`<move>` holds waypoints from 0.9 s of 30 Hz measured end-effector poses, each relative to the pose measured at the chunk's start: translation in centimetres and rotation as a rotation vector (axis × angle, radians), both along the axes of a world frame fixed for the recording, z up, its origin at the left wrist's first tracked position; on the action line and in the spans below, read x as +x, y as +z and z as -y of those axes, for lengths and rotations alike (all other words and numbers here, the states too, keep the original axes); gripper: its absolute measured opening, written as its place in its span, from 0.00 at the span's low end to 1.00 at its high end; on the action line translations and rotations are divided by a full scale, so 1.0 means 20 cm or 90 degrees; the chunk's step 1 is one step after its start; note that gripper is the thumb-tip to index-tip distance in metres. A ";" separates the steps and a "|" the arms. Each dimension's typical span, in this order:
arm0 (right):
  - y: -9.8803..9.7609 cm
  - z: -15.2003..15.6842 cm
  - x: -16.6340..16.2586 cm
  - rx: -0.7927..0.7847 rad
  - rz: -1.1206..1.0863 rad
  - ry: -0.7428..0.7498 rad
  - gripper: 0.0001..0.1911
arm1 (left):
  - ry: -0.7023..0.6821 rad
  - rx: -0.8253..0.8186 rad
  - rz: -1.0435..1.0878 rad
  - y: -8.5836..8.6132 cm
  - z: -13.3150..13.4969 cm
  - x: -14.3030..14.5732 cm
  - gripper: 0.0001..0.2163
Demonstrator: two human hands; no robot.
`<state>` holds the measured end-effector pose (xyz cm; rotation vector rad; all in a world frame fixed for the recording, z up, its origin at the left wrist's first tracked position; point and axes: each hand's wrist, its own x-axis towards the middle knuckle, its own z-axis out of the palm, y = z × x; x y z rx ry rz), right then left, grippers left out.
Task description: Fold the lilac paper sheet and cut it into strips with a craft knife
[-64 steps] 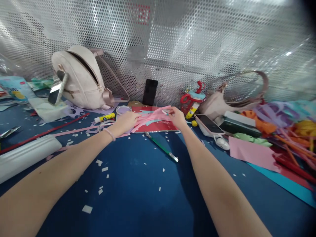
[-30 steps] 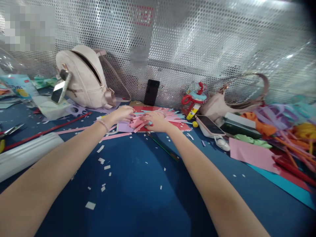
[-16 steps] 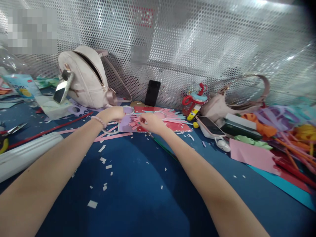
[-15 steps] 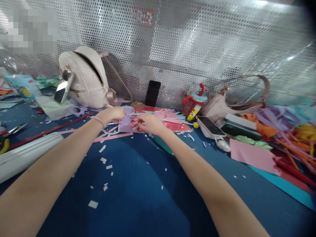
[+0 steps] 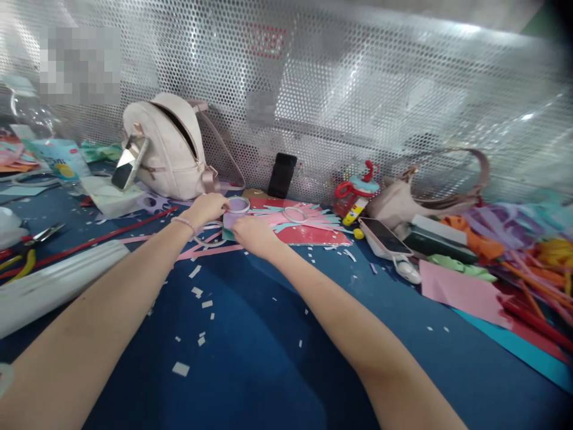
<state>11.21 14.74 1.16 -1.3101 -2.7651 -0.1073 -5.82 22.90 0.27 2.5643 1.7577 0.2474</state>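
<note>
My left hand (image 5: 209, 209) reaches to the middle back of the table, its fingers bent and pressed together. Their tips are beside a white-rimmed ring (image 5: 237, 205) with purple showing inside it. Close by on the right, my right hand (image 5: 256, 235) is closed over a small purple paper (image 5: 230, 221), and a bit of teal shows at its lower edge. What either set of fingertips pinches is hidden. Another pale ring (image 5: 210, 241) lies below my left hand. Pink and light blue paper strips (image 5: 313, 218) fan out over a red sheet (image 5: 308, 235), under a third ring (image 5: 295, 214).
A beige backpack (image 5: 172, 155) and black phone (image 5: 282, 175) lean on the perforated metal wall (image 5: 331, 77). Right are a red-handled cup (image 5: 353, 200), handbag (image 5: 394, 197), white-cased phone (image 5: 385, 236) and coloured paper (image 5: 461, 286). Left are pliers (image 5: 33, 246) and a white roll (image 5: 67, 286).
My right hand has moved left, from the strips onto the purple paper, nearer my left hand. The whole view has shifted slightly; my left hand has stayed by the ring.
</note>
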 end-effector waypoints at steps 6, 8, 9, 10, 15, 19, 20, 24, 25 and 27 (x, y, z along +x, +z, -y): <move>-0.01 0.00 0.02 -0.025 -0.150 -0.113 0.10 | 0.048 0.029 0.024 0.00 0.00 0.00 0.14; -0.02 -0.03 0.03 -0.031 -0.216 -0.127 0.10 | 0.080 0.022 0.044 0.01 -0.01 0.01 0.14; -0.03 -0.04 0.04 -0.034 -0.249 -0.130 0.10 | 0.096 0.015 0.056 0.02 -0.01 0.01 0.14; -0.03 -0.05 0.05 -0.035 -0.281 -0.133 0.09 | 0.110 0.004 0.070 0.03 -0.01 0.01 0.14; -0.05 -0.11 0.07 -0.027 -0.402 -0.153 0.09 | 0.148 -0.072 0.158 0.06 -0.02 0.03 0.14; -0.04 -0.12 0.08 -0.014 -0.449 -0.160 0.09 | 0.161 -0.149 0.265 0.08 0.01 0.07 0.14; -0.04 -0.11 0.08 -0.013 -0.453 -0.157 0.09 | 0.162 -0.171 0.298 0.08 0.01 0.08 0.14; -0.01 -0.10 0.09 -0.033 -0.430 -0.125 0.08 | 0.158 -0.252 0.451 0.06 0.02 0.13 0.15; 0.00 -0.10 0.10 -0.048 -0.411 -0.110 0.08 | 0.157 -0.266 0.487 0.05 0.02 0.14 0.15; 0.01 -0.10 0.11 -0.080 -0.362 -0.086 0.10 | 0.152 -0.288 0.552 0.03 0.03 0.16 0.15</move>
